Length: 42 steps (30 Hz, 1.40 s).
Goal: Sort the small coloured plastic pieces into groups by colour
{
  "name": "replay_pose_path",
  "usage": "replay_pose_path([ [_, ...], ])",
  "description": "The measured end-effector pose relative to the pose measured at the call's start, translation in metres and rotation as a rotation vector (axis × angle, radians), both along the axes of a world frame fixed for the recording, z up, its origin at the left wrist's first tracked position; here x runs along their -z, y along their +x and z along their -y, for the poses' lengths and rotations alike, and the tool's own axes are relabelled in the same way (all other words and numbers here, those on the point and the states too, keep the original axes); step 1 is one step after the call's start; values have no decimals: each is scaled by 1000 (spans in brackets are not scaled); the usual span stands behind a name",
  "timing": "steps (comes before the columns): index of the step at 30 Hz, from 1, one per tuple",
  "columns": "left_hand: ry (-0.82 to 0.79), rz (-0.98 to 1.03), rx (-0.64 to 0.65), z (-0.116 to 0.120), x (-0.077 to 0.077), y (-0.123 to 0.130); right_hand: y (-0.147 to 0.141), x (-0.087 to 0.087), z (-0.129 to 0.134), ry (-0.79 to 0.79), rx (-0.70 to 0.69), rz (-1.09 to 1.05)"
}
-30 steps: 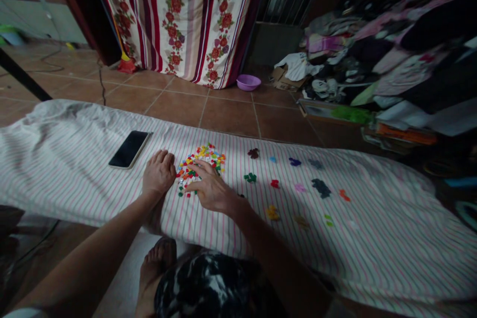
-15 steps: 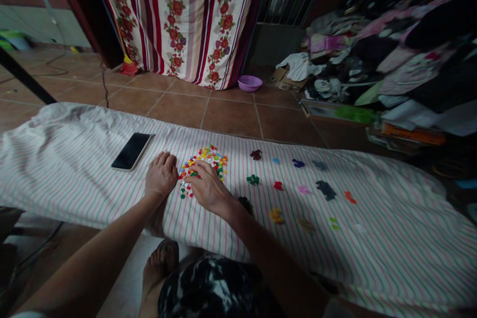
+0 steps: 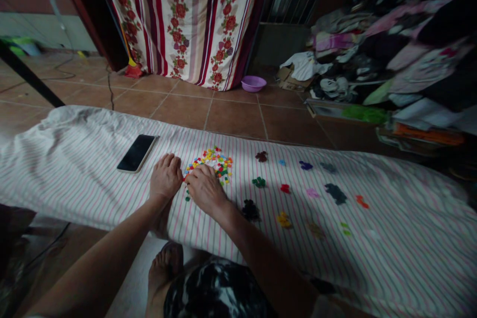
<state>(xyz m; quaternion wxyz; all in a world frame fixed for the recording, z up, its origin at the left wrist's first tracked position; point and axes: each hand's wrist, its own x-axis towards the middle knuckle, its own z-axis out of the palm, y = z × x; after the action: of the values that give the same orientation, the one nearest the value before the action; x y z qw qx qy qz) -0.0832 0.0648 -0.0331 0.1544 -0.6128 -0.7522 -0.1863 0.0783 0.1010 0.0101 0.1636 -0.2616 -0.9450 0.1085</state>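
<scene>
A pile of small mixed-colour square pieces lies on the striped cloth. At the pile's left edge rests my left hand, its fingers curled and pressed together, their tips hidden. My right hand bends over the near left part of the pile, fingers drawn in and pointing down among the pieces. Whatever its fingertips hold is covered. To the right sit small single-colour heaps, among them dark green, black, red, yellow and dark grey.
A phone lies left of my hands. More small heaps, brown, dark blue and orange, dot the cloth. Beyond are a tiled floor, a purple basin, a flowered curtain and piled clothes.
My right hand's fingers have drawn in and lowered at the near left of the pile. My left hand stays beside it. The whole view has shifted slightly.
</scene>
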Motion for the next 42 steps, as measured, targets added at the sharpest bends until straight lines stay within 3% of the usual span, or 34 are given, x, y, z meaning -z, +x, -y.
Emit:
replay_pose_path([
  [11, -3, 10, 2, 0, 1, -1, 7, -5, -11, -286, 56, -261],
  [20, 29, 45, 14, 0, 2, -2, 18, 0, -17, -1057, 82, -753],
  [24, 32, 42, 20, 0, 2, -3, 31, -1, -18, -1256, 60, -830],
  [30, 32, 1, 32, 1, 4, -5, 52, -4, -18, -1346, 115, -876],
  [42, 17, 13, 31, 0, 1, -5, 91, 0, -25, -1156, 203, -868],
])
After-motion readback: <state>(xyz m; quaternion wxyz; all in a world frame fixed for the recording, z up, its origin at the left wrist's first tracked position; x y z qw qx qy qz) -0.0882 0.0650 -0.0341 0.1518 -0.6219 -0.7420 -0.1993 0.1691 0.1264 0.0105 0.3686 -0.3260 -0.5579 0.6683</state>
